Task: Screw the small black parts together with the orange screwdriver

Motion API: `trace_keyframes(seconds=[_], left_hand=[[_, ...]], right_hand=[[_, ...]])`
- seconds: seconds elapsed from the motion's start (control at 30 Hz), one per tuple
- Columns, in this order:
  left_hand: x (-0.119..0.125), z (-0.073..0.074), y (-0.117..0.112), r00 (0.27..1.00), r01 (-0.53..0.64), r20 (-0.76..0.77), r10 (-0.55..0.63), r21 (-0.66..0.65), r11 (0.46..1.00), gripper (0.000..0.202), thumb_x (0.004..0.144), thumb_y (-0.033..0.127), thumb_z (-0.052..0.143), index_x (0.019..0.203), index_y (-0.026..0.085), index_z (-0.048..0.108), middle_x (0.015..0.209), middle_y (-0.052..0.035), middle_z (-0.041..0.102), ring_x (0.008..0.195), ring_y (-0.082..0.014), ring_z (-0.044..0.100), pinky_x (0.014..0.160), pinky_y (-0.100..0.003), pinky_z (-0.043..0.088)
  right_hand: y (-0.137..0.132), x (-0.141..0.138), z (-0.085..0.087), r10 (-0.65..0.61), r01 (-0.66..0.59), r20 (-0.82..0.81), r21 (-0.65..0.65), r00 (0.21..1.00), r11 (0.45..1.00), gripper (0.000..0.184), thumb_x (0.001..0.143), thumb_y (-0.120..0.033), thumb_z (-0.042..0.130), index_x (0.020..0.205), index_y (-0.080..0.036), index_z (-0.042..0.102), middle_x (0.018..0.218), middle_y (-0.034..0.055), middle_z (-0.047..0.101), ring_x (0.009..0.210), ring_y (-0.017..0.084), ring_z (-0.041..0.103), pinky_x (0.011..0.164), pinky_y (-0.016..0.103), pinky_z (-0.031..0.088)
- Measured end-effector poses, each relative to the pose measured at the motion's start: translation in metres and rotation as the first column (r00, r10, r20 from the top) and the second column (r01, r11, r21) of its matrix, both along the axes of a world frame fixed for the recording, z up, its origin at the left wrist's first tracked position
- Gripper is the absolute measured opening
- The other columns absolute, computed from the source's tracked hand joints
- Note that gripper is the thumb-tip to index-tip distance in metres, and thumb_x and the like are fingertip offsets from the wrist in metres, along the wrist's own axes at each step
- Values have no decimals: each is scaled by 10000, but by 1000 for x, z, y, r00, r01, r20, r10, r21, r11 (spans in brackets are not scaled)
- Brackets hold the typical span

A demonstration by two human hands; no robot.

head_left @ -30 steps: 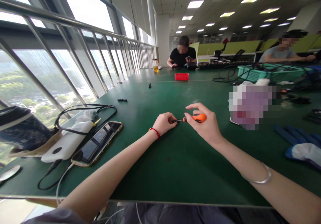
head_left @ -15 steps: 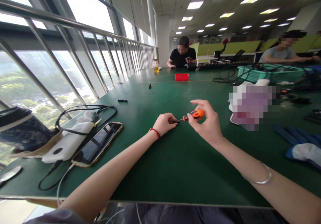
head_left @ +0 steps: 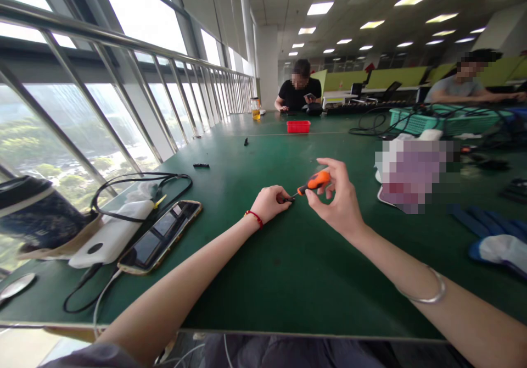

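Note:
My left hand (head_left: 272,201) is closed on a small black part (head_left: 287,199) held down at the green table. Most of that part is hidden by my fingers, so its kind does not show. In my right hand (head_left: 338,198) is an orange and black screwdriver (head_left: 315,182), gripped by its handle between the thumb and fingers, with the index finger raised. Its shaft slants down to the left, and the tip meets the black part or lies very close to it.
At left lie a phone (head_left: 162,236), a white power bank (head_left: 111,236), a looped black cable (head_left: 142,176) and a cup (head_left: 39,211). A red tray (head_left: 298,127) stands ahead. Blue-white gloves (head_left: 502,250), a pixelated item (head_left: 420,176) and a green basket (head_left: 448,121) are right. Two people sit beyond.
The screwdriver's handle has tilted up and shifted slightly left. My right index finger and thumb have moved a little, changing their hold on it. My left hand stays in place.

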State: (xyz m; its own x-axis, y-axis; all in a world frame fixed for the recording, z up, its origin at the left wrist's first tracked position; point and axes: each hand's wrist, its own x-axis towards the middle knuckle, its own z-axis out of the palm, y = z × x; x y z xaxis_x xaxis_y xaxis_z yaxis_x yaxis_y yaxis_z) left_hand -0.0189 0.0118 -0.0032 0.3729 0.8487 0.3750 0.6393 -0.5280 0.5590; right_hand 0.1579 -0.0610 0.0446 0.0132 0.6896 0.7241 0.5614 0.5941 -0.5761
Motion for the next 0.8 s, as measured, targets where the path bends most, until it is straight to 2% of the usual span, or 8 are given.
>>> trace_keyframes(seconds=[0.13,0.2,0.33,0.4,0.53,0.6,0.73,0.8], left_hand=[[0,-1,1,1000,-10,-8,10,-1,1000,87,673,204,668,736,145,666,687,-5,637,612,-112,559,602,-218,463],[0,-1,1,1000,-9,-6,9,-6,1000,94,675,209,667,741,143,666,690,-6,636,609,-112,559,599,-218,463],[0,-1,1,1000,5,0,-5,-8,1000,87,683,203,658,746,145,668,682,-4,629,610,-111,559,600,-216,464],[0,0,0,1000,3,-2,-3,-5,1000,72,681,195,658,733,146,666,678,-1,628,612,-110,559,601,-215,463],[1,1,-1,1000,-17,-11,17,-5,1000,79,679,203,667,735,148,667,679,1,631,604,-108,556,593,-215,461],[1,0,-1,1000,-19,-7,19,-8,1000,86,679,206,670,740,146,669,686,-3,637,607,-109,561,599,-216,466],[1,-1,1,1000,1,4,-1,-14,1000,88,684,205,663,743,140,673,678,-7,636,601,-111,564,589,-216,468],[1,0,0,1000,5,5,-5,-15,1000,88,683,203,661,743,140,674,676,-7,633,602,-112,564,588,-216,467]], right_hand=[[-2,-1,2,-17,20,39,-95,999,995,241,768,-394,580,894,-189,587,513,-54,486,452,104,451,502,242,363],[-1,-1,1,19,-19,14,-55,1000,998,218,787,-357,557,923,-189,581,530,-56,484,459,97,447,509,239,371],[4,0,-3,84,-81,-57,47,995,996,537,718,-305,612,1211,-207,423,817,-8,566,611,117,527,553,240,429],[5,1,-4,81,-82,-53,-6,995,997,580,702,-341,638,1222,-217,413,784,-21,564,611,128,543,551,245,430],[3,2,-2,85,-85,-7,-144,996,986,255,770,-394,584,937,-202,579,547,-57,489,497,112,500,542,240,396],[3,2,-2,110,-110,-7,-123,994,986,221,788,-360,562,933,-195,579,532,-62,472,472,99,464,542,237,389],[6,3,-5,98,-98,-45,2,994,995,509,715,-298,617,1187,-202,452,791,-17,563,604,114,513,575,239,423],[6,3,-5,65,-67,-56,-25,996,997,545,703,-337,640,1196,-208,446,791,-20,563,588,116,514,542,235,411]])
